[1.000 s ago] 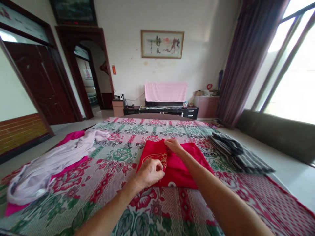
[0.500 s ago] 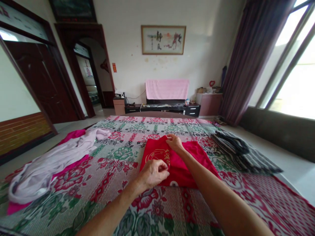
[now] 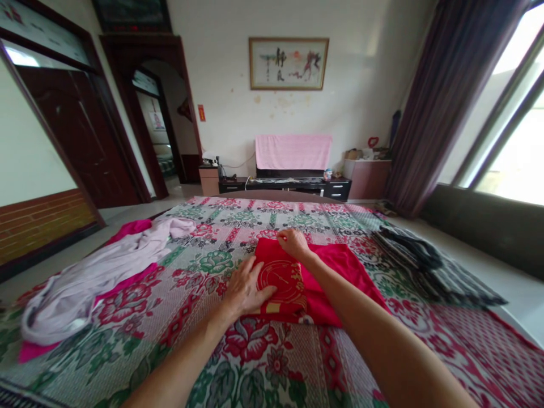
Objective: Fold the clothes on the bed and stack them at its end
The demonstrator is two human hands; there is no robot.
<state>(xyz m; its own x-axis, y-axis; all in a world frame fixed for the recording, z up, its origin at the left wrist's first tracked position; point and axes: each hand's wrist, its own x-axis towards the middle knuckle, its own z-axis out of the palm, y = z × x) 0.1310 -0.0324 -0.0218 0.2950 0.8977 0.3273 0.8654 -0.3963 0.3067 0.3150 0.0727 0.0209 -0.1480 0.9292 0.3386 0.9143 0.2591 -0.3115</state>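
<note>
A red garment with a gold print (image 3: 335,277) lies partly folded on the patterned bed cover (image 3: 204,317). My left hand (image 3: 247,286) rests on the garment's left edge, fingers and thumb spread beside the gold circle print. At the far edge of the garment is my right hand (image 3: 293,243), its fingers curled together; whether cloth is pinched in them is too small to make out. My right forearm passes over the right part of the red cloth.
To the left lie a pale lilac garment (image 3: 106,277) and a magenta one (image 3: 127,283) under it. Dark striped clothing (image 3: 433,266) is stacked on the right side. Beyond the bed stands a low black cabinet (image 3: 340,190) with a pink cloth (image 3: 293,152) above it.
My left hand has moved left and opened flat on the garment's edge, uncovering the gold print. My right hand has shifted slightly left and its fingers have curled. The view has shifted a little.
</note>
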